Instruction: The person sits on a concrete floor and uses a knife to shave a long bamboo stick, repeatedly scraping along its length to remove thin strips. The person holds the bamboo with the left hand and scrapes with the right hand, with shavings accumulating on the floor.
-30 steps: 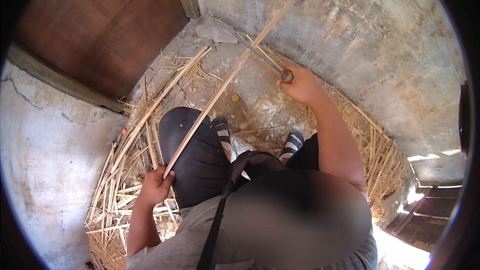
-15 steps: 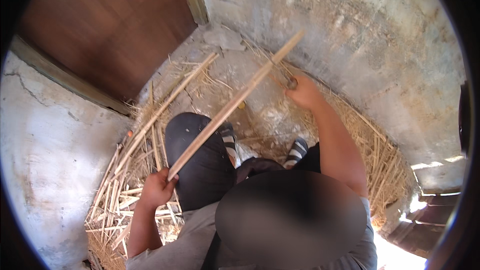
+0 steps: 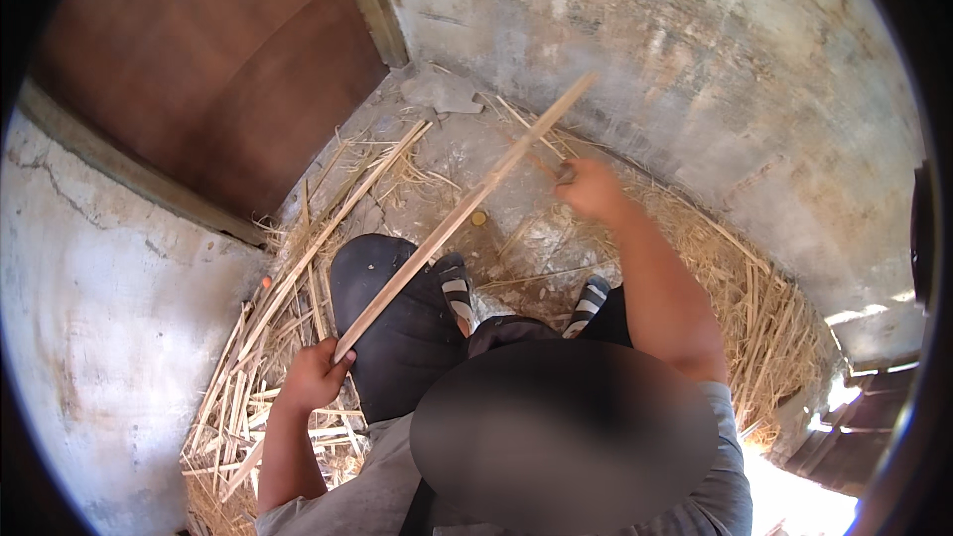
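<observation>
A long, pale split-bamboo strip (image 3: 465,208) slants from lower left to upper right, across my left knee and out over the floor. My left hand (image 3: 314,377) is closed round its near end, thumb on top. Toward the strip's far part, my right hand (image 3: 592,189) is closed on a slim knife-like tool (image 3: 544,165). The tool points up and left toward the strip. Motion blurs its blade, and I cannot tell whether it touches the strip. My fingers hide most of its handle.
Loose bamboo strips (image 3: 283,283) lie heaped at my left. Shavings and cut pieces (image 3: 759,328) pile along the right wall (image 3: 715,89). A brown door (image 3: 218,69) stands at the far left. My sandalled feet rest on the concrete floor (image 3: 516,208).
My right hand has shifted slightly left and down with the tool. The strip's far end is a little lower, while my left hand keeps its hold. The view has tilted slightly.
</observation>
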Tool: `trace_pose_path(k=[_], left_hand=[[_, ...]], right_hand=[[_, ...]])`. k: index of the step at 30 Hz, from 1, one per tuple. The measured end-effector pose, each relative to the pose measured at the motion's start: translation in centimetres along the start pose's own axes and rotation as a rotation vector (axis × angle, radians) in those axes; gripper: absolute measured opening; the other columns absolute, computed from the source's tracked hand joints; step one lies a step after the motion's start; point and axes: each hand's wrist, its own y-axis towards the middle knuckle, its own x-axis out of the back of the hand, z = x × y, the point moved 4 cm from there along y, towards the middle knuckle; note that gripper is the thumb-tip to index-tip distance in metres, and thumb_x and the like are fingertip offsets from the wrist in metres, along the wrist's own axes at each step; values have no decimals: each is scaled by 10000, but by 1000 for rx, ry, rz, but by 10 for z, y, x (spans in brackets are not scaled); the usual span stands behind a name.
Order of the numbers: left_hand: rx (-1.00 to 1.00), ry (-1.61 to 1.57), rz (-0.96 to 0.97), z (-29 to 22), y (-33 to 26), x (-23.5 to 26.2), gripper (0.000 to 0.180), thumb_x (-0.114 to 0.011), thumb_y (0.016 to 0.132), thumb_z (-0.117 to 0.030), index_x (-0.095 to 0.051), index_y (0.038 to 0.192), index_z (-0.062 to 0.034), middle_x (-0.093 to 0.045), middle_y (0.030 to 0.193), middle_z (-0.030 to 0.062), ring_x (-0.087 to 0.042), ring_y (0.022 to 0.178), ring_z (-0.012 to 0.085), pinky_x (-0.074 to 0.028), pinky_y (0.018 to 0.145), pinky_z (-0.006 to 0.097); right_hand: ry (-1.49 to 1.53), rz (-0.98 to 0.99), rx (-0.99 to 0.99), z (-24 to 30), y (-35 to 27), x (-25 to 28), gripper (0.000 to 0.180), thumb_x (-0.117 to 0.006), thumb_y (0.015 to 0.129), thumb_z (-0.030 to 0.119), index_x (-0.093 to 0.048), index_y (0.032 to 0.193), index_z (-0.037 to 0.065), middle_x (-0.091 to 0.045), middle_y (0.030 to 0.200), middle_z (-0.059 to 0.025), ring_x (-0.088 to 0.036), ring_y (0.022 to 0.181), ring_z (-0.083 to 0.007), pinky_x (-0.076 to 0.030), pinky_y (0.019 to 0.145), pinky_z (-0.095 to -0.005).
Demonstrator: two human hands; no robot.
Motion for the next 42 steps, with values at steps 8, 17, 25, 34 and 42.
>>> trace_pose_path(k=[8, 17, 25, 34, 42], left_hand=[[-20, -11, -30, -3, -1, -1, 266, -725, 942, -210, -600, 826, -6, -610, 663, 217, -631, 615, 407, -478, 583, 446], [8, -40, 2, -6, 0, 3, 276, -723, 948, -235, -604, 838, -11, -620, 678, 212, -628, 620, 417, -478, 587, 453], [-9, 20, -35, -2, 1, -5, 288, -704, 964, -247, -598, 836, -12, -617, 664, 218, -643, 635, 421, -484, 592, 462], [31, 34, 60, -17, -3, 10, 332, -699, 967, -299, -608, 855, 0, -623, 683, 226, -648, 670, 422, -489, 635, 471], [121, -72, 162, -9, -5, 6, 327, -695, 974, -309, -617, 865, -10, -617, 686, 173, -607, 638, 292, -464, 631, 428]], right_hand=[[-415, 289, 403, 86, -50, -31, 382, -692, 790, 208, -721, 1151, 87, -734, 993, -222, -701, 952, -417, -562, 860, -488], [-108, 149, 168, 28, -12, -39, 416, -717, 773, 245, -719, 1147, 65, -724, 1026, -237, -689, 990, -427, -551, 881, -488], [85, 47, -6, -18, 11, -25, 466, -737, 747, 229, -714, 1173, 43, -712, 1091, -256, -691, 994, -415, -552, 883, -490], [-444, 352, 441, 84, -48, -54, 429, -688, 776, 209, -713, 1167, 36, -726, 1060, -227, -687, 1007, -413, -553, 878, -485], [-142, 90, 184, 5, -2, -23, 359, -696, 777, 215, -728, 1099, 59, -728, 979, -217, -691, 964, -425, -556, 854, -490]])
